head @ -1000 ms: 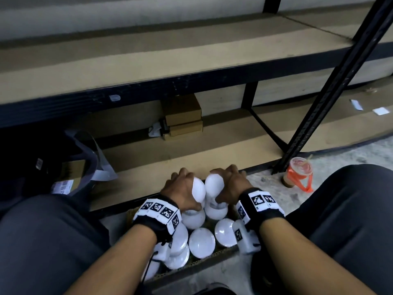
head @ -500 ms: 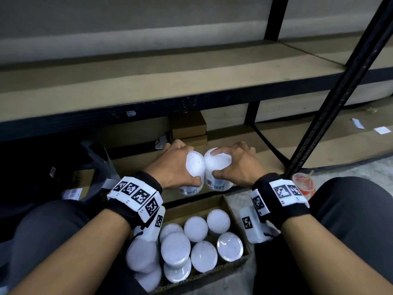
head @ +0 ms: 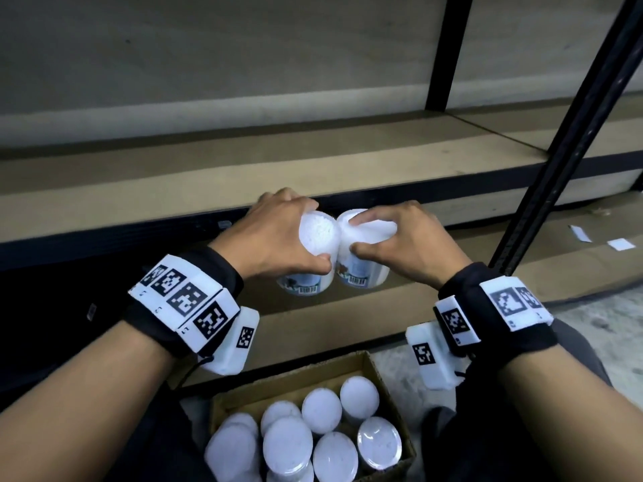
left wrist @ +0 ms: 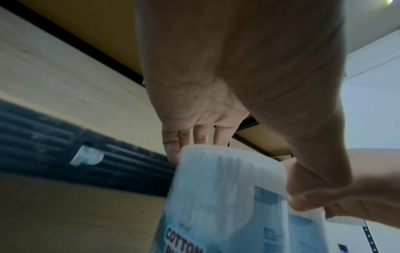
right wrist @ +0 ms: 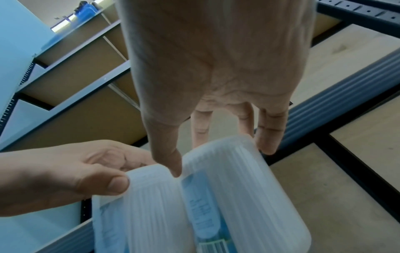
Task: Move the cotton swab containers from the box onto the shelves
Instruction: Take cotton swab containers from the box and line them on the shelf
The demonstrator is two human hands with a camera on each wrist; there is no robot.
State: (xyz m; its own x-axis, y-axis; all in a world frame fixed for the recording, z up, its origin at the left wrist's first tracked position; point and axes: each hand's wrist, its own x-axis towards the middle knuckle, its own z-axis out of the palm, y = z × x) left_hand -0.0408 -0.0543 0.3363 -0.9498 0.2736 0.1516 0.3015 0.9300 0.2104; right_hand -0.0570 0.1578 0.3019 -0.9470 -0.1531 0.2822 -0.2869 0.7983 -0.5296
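Observation:
My left hand [head: 278,238] grips a white cotton swab container [head: 313,252] by its lid, and my right hand [head: 400,245] grips a second container [head: 362,248] the same way. The two containers touch side by side in mid-air, just in front of the dark front rail of the middle shelf [head: 208,189]. The left wrist view shows the left container [left wrist: 225,196] with a blue "COTTON" label under my fingers. In the right wrist view both containers [right wrist: 238,196] stand together. The cardboard box [head: 389,380] below holds several more white-lidded containers [head: 320,412].
A black slanted upright [head: 570,140] rises at the right of my right hand. The lower shelf board [head: 452,300] lies under the held containers. Two white paper scraps [head: 619,243] lie on the lower board at far right. My dark trouser legs flank the box.
Both hands have lifted their containers out of the box and carried them up and forward, from just above the box to the level of the middle shelf's front rail.

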